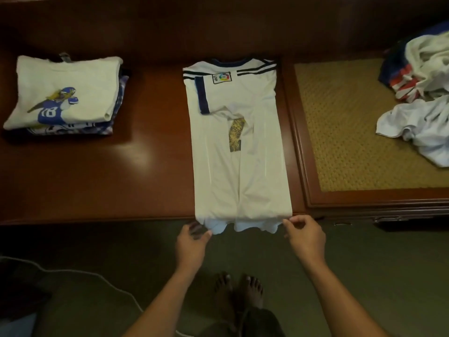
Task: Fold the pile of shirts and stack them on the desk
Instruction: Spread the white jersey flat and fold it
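A white jersey with navy trim lies lengthwise on the dark wooden desk, both sides folded in, its hem hanging just over the front edge. My left hand pinches the hem's left corner. My right hand pinches the hem's right corner. A stack of folded shirts, topped by a white one with a blue player print, sits at the desk's far left. A loose pile of unfolded shirts, white, navy and red, lies at the right.
A woven-topped side table adjoins the desk on the right and bears the loose pile. My bare feet stand on the greenish floor. A thin white cable trails across the floor at lower left.
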`<state>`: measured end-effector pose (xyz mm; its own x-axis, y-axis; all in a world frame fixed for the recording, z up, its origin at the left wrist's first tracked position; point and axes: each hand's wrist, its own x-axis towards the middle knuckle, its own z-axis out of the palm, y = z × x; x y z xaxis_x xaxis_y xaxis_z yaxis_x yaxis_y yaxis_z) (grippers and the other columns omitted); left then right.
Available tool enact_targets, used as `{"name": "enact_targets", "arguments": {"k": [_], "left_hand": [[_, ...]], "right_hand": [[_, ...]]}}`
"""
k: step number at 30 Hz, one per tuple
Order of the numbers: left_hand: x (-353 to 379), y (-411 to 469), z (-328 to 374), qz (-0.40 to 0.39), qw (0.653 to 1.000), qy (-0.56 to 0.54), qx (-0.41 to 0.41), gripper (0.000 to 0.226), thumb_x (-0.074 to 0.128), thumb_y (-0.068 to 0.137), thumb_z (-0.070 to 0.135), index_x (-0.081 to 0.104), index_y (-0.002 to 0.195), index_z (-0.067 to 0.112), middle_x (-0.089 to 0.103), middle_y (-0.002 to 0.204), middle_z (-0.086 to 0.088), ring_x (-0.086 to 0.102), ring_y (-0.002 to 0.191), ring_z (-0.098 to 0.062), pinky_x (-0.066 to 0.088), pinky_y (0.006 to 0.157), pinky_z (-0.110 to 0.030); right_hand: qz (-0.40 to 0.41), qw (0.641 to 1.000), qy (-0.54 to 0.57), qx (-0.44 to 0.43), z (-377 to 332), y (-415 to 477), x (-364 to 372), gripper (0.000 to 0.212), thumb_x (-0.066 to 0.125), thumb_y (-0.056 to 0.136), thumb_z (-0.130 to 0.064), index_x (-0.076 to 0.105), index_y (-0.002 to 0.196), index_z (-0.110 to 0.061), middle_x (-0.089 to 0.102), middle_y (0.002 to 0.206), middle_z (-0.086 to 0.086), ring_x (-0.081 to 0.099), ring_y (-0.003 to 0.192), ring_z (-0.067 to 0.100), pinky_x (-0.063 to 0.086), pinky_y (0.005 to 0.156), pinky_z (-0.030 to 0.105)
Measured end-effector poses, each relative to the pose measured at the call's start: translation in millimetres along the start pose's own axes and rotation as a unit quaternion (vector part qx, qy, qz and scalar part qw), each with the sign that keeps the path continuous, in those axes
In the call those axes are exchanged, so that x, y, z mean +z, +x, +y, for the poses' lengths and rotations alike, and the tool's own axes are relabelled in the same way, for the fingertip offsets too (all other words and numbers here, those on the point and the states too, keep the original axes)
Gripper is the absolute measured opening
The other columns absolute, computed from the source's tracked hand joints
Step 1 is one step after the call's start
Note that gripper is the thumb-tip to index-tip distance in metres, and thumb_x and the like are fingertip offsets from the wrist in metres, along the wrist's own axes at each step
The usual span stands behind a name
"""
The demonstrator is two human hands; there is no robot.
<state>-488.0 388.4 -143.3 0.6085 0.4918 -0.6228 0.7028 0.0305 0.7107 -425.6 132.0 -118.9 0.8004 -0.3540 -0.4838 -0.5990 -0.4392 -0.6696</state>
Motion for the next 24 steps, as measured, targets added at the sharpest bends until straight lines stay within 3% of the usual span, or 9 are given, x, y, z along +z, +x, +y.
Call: {"name": "enact_targets", "arguments": {"k": [2, 6, 9, 12, 17, 21, 24], "left_hand": [[8, 1, -3, -0.016, 1.000, -0.013, -0.016, 0.038, 0.077, 0.086, 0.004, 0.060, 0.116, 0.022, 0.067, 0.110, 0.006, 0.064, 0.102, -0.008, 0.048, 0.085, -0.026], [19, 2, -9, -0.027, 0.999, 0.023, -0.029, 0.020, 0.074, 0.090, 0.014, 0.062, 0.103, 0.023, 0.066, 0.101, 0.009, 0.061, 0.096, -0.009, 0.044, 0.085, -0.031], [21, 6, -18, -0.031, 0.998, 0.042, -0.024, 0.020, 0.077, 0.089, 0.021, 0.067, 0.106, 0.017, 0.070, 0.101, 0.003, 0.064, 0.095, -0.013, 0.048, 0.081, -0.031], [16, 4, -33, -0.060, 0.996, 0.044, -0.038, 0.029, 0.078, 0.088, 0.023, 0.068, 0.114, 0.015, 0.073, 0.106, 0.001, 0.068, 0.099, -0.016, 0.054, 0.082, -0.031], [2, -16, -51, -0.087, 0.995, 0.027, -0.050, 0.025, 0.074, 0.091, 0.019, 0.067, 0.116, 0.018, 0.074, 0.109, 0.003, 0.070, 0.103, -0.015, 0.057, 0.086, -0.033], [-9, -43, -53, -0.079, 0.996, 0.015, -0.036, 0.010, 0.071, 0.093, 0.011, 0.073, 0.100, 0.019, 0.078, 0.096, 0.005, 0.074, 0.096, -0.015, 0.057, 0.079, -0.026], [-19, -62, -41, -0.069, 0.997, 0.033, -0.027, 0.007, 0.070, 0.095, 0.018, 0.077, 0.097, 0.017, 0.079, 0.092, 0.004, 0.075, 0.090, -0.016, 0.061, 0.082, -0.036]], "right_hand": [[-0.032, 0.998, -0.011, 0.056, 10, 5, 5, 0.029, 0.078, 0.088, -0.026, 0.065, 0.112, -0.014, 0.071, 0.101, 0.002, 0.072, 0.071, 0.014, 0.056, 0.066, 0.031], [-0.099, 0.988, 0.046, 0.107, 26, 12, 21, 0.076, 0.080, 0.087, -0.025, 0.039, 0.149, -0.013, 0.059, 0.122, 0.000, 0.074, 0.076, 0.013, 0.053, 0.050, 0.028], [-0.148, 0.984, 0.039, 0.088, 37, 21, 30, 0.056, 0.080, 0.087, -0.024, 0.054, 0.135, -0.014, 0.071, 0.114, 0.005, 0.074, 0.076, 0.016, 0.051, 0.050, 0.027], [-0.180, 0.982, 0.006, 0.050, 44, 27, 30, 0.036, 0.080, 0.086, -0.026, 0.069, 0.119, -0.012, 0.075, 0.106, 0.006, 0.071, 0.088, 0.019, 0.054, 0.072, 0.031], [-0.246, 0.968, 0.010, 0.051, 59, 18, 14, 0.035, 0.075, 0.091, -0.026, 0.063, 0.123, -0.019, 0.072, 0.115, 0.003, 0.069, 0.104, 0.022, 0.056, 0.096, 0.048], [-0.276, 0.960, 0.003, 0.042, 67, -4, -1, 0.029, 0.075, 0.091, -0.020, 0.069, 0.120, -0.017, 0.074, 0.110, 0.002, 0.071, 0.100, 0.020, 0.056, 0.095, 0.047], [-0.258, 0.966, -0.009, 0.033, 60, -21, -16, 0.019, 0.073, 0.093, -0.023, 0.074, 0.110, -0.017, 0.075, 0.100, 0.000, 0.070, 0.091, 0.016, 0.056, 0.074, 0.032]]}}
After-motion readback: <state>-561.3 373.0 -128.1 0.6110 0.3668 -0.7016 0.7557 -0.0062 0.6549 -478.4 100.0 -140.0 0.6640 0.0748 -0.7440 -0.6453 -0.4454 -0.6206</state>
